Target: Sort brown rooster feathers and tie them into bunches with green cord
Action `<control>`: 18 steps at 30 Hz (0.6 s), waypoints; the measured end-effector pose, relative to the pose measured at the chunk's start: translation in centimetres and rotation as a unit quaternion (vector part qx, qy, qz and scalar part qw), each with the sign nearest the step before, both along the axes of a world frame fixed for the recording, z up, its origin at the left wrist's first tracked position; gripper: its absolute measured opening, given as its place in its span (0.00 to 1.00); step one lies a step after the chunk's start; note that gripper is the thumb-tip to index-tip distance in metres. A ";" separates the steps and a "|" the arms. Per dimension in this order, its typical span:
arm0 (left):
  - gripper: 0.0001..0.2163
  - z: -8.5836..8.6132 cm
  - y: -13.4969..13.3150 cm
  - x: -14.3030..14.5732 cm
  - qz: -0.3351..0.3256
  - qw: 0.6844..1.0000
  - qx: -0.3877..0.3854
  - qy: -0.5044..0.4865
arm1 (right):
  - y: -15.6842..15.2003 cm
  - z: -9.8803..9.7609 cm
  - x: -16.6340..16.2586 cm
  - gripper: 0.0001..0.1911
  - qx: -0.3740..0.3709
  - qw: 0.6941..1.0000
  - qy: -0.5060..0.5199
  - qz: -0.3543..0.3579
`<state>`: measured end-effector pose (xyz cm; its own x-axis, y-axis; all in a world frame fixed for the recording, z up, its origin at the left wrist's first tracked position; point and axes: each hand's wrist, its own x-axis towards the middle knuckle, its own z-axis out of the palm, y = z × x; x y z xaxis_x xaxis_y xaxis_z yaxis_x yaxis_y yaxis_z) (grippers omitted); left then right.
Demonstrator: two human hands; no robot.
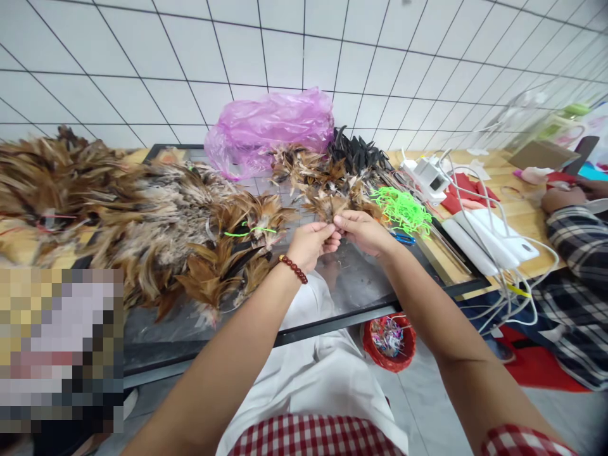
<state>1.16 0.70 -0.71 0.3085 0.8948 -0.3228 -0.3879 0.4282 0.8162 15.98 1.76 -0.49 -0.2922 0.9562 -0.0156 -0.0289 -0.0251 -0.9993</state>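
Observation:
My left hand (313,246), with a beaded bracelet (293,268) at the wrist, and my right hand (365,232) meet over the dark tray (346,278). Their thumbs and fingers are pinched together at the base of a small tuft of brown feathers (329,208), which fans out away from me. The fingers hide the lower ends. Just left of my left hand lie feather bunches (256,218), one with a bright green tie (251,232) across it. A tangle of neon green cords (403,209) sits beyond my right hand, with a blue tool (403,239) close by it.
Large feather heaps (171,215) cover the left side. A pink plastic bag (270,130) and black feathers (358,152) lie at the back. White chargers and cables (430,177) are at right, near a co-worker's plaid sleeve (577,234). A red bin (389,361) stands below.

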 end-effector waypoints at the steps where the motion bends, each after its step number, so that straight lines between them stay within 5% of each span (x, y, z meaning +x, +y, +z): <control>1: 0.08 0.1 0.0 -0.1 -0.030 1.000 -0.008 0.000 | -0.2 0.2 0.0 0.20 -0.018 1.000 0.014 0.020; 7: 0.02 0.1 0.0 -0.5 -0.093 0.995 -0.025 -0.013 | -0.4 0.6 -0.4 0.22 -0.013 1.000 0.007 0.013; 15: 0.03 0.3 0.2 -0.2 0.044 0.996 -0.008 -0.072 | 2.4 -0.3 4.2 0.17 0.143 0.947 -0.026 -0.285; 18: 0.03 0.2 0.4 -0.2 0.064 0.995 -0.007 -0.079 | 3.1 -1.2 5.3 0.15 0.162 0.926 -0.129 -0.316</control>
<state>0.96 1.06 -0.49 0.2405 0.9257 -0.2920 -0.5628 0.3780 0.7351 21.24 4.85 -1.74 0.3012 0.9017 0.3102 0.3057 0.2169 -0.9271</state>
